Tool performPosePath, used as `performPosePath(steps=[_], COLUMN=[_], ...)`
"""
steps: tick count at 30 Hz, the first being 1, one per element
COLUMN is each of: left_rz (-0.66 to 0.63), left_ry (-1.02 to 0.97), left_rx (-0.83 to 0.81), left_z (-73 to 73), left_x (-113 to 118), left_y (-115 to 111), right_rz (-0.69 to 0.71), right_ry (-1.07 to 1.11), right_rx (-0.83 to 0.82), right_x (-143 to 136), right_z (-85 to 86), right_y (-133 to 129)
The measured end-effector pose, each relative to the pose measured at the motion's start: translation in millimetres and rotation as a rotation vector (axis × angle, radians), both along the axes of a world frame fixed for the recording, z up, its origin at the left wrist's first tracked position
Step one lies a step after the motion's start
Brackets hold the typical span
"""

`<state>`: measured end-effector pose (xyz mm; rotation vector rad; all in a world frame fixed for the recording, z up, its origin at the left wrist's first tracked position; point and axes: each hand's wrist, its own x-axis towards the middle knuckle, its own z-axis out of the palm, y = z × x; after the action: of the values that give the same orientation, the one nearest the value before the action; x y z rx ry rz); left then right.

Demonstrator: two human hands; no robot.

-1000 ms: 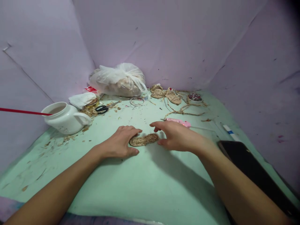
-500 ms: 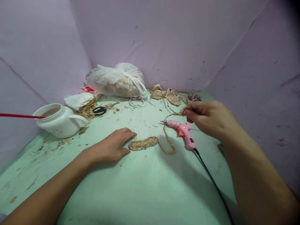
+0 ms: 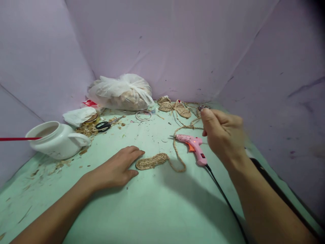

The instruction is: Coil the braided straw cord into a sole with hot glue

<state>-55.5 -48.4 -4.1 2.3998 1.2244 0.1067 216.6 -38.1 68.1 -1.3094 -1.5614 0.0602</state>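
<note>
A flat, oval coil of braided straw cord (image 3: 151, 162) lies on the table, shaped like a small sole. My left hand (image 3: 122, 166) rests open at the coil's left end, fingers and thumb spread on the tabletop. From the coil's right end the loose braided cord (image 3: 180, 166) loops behind a pink glue gun (image 3: 191, 142) and runs to my right hand (image 3: 223, 134). That hand is raised and closed, with the cord meeting its fingers; its grip is partly hidden. The glue gun lies on its side, nozzle pointing left, a small orange light glowing.
A white jug (image 3: 54, 142) with a red stick stands left. Behind it are black scissors (image 3: 104, 126), straw scraps and a white plastic bag (image 3: 122, 93). Finished woven soles (image 3: 182, 110) lie at the back. The gun's black cable (image 3: 223, 193) trails toward the front right.
My right hand has turned and come nearer, drawing the cord slightly. My left hand keeps its place by the coil. The whole view has shifted a little.
</note>
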Motion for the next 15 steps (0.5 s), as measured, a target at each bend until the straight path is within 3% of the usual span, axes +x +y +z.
performPosePath(steps=[3, 6, 8, 11, 15], left_rz=[0.002, 0.063, 0.189, 0.391, 0.405], left_ry=[-0.034, -0.155, -0.309, -0.574, -0.797], left_rx=[0.003, 0.007, 0.047, 0.179, 0.185], left_z=[-0.4, 1.7, 6.8, 21.8, 50.7], left_x=[0.3, 2.8, 7.2, 19.9, 44.8], left_y=[1.1, 2.1, 1.2, -3.0, -8.7], right_rz=[0.201, 0.483, 0.644, 0.765, 0.893], right_ry=[0.035, 0.372, 0.633, 0.738, 0.914], right_rx=[-0.094, -0.468, -0.709, -0.819, -0.916], right_x=[-6.8, -17.5, -26.3, -37.7, -44.4], right_z=[0.8, -3.9, -12.9, -30.9, -44.7], right_y=[-1.4, -1.6, -0.6, 2.7, 6.1])
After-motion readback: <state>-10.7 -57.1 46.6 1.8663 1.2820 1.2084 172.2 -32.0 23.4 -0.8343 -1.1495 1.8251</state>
